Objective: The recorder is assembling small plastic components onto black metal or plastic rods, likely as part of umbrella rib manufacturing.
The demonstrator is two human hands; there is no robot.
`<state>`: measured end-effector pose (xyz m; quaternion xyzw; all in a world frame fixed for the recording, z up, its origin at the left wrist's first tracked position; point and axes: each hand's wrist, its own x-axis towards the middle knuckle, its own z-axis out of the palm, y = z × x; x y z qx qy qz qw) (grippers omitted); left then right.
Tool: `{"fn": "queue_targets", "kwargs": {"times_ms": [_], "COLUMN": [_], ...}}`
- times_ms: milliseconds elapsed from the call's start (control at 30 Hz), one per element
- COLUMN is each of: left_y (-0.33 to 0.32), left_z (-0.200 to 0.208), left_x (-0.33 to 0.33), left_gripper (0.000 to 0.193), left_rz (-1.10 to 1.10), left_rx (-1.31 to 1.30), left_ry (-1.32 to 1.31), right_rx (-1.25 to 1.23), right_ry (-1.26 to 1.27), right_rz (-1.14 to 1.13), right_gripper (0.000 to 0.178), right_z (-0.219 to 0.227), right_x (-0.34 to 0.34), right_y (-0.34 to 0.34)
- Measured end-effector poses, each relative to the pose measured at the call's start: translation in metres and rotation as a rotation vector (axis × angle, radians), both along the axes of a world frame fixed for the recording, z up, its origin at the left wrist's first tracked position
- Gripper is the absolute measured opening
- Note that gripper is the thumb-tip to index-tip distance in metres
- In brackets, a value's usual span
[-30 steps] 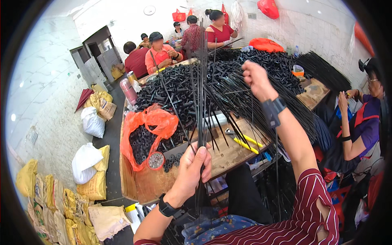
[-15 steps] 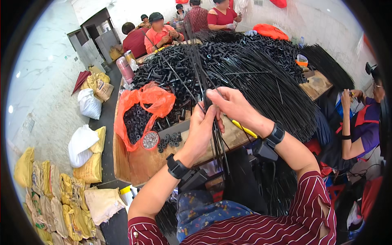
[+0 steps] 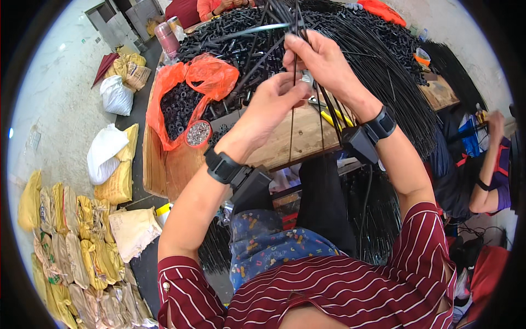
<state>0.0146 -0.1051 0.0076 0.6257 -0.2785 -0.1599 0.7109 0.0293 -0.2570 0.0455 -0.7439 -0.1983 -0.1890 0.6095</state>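
Observation:
My right hand (image 3: 326, 63) is closed round a loose bundle of thin black rods (image 3: 329, 112), which slants down past the table's near edge. Just left of it and nearer me, my left hand (image 3: 268, 104) has its fingers curled, thumb and fingertips at a single black rod (image 3: 292, 129) that hangs down. Contact at those fingertips is partly hidden. A blurred, shiny streak crosses beyond the hands; I cannot make out what it is. Beneath the right wrist, yellow-handled pliers (image 3: 335, 117) lie on the wooden table (image 3: 285, 145).
An orange plastic bag (image 3: 211, 77) of small black rings and a red-rimmed tub (image 3: 198, 133) of metal bits sit at left. Black tubular parts (image 3: 230, 33) and long rods (image 3: 378, 71) cover the far table. Sacks (image 3: 82, 236) line the left floor; a co-worker's arm (image 3: 487, 170) is at right.
The view has tipped downward, so the table sits higher in it. My hands have moved apart slightly and farther out, and the rod bundle now slants under the right hand.

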Motion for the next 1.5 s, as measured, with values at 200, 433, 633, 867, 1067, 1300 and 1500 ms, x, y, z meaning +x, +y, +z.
{"fn": "queue_targets", "kwargs": {"times_ms": [200, 433, 633, 867, 1067, 1300, 1500], "left_y": [0.029, 0.03, 0.022, 0.011, 0.004, -0.004, -0.005], "left_z": [0.002, 0.017, 0.01, 0.033, 0.032, 0.024, 0.024], "left_x": [-0.007, -0.019, -0.007, 0.021, 0.028, 0.036, 0.035], "left_gripper": [0.031, 0.026, 0.021, 0.032, 0.045, 0.024, 0.017], "left_rz": [0.254, 0.341, 0.307, 0.511, 0.593, 0.579, 0.47], "left_rx": [-0.083, -0.105, -0.081, 0.119, 0.273, 0.039, -0.254], "left_ry": [0.016, -0.078, -0.118, -0.222, -0.27, -0.126, 0.094], "right_rx": [0.249, 0.265, 0.046, 0.149, -0.058, -0.234, 0.279], "right_ry": [-0.145, -0.245, -0.289, -0.001, -0.011, -0.183, 0.317], "right_rz": [-0.068, -0.099, -0.223, -0.108, -0.215, -0.291, 0.197], "right_gripper": [0.025, 0.019, 0.021, 0.025, 0.019, 0.021, 0.018], "right_z": [0.043, -0.001, -0.07, -0.048, -0.05, -0.047, -0.037], "right_x": [0.002, 0.036, 0.021, 0.013, 0.004, -0.008, -0.017], "right_y": [0.024, 0.031, 0.037, 0.034, 0.025, 0.033, 0.02]}}
